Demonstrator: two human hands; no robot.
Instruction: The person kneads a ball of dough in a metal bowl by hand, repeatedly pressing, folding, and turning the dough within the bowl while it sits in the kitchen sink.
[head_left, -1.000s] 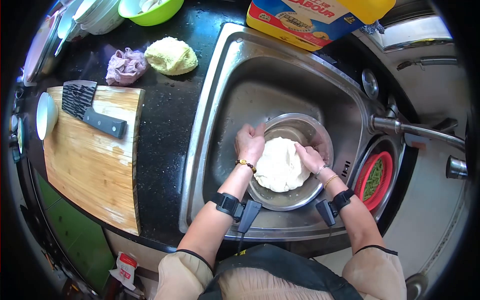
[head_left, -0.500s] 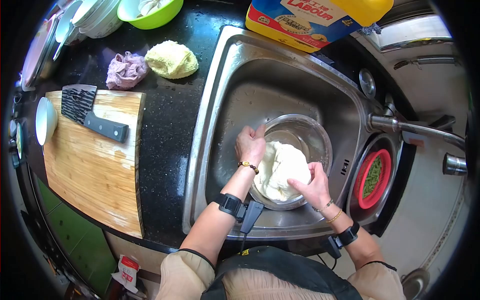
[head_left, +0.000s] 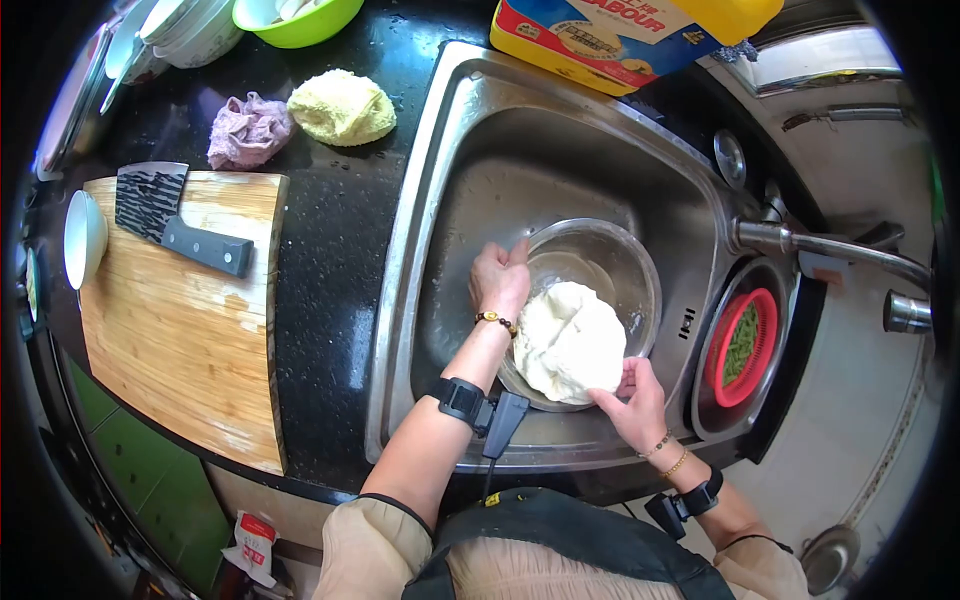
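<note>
A metal bowl [head_left: 648,262] with some liquid in it sits in the sink basin. Over its near part lies a large, soft white lump [head_left: 570,345] with folds, much like dough. My left hand [head_left: 500,280] is curled at the bowl's left rim, fingertips close to the edge, the lump just to its right. At the lump's lower right edge, my right hand [head_left: 637,402] pinches it, thumb towards me and fingers on the far side. Part of the bowl is hidden beneath the lump.
Left of the steel sink [head_left: 395,330], a cleaver [head_left: 205,245] and a white bowl [head_left: 86,240] rest on a wooden cutting board [head_left: 180,350]. Behind are purple [head_left: 250,132] and yellow [head_left: 343,108] cloths. A red basket [head_left: 765,350] of green pieces sits right, near the faucet [head_left: 850,252].
My right hand has shifted down and right along the lump's edge, and more of the lump's top shows. My left hand stays at the bowl rim. The whole view has shifted slightly.
</note>
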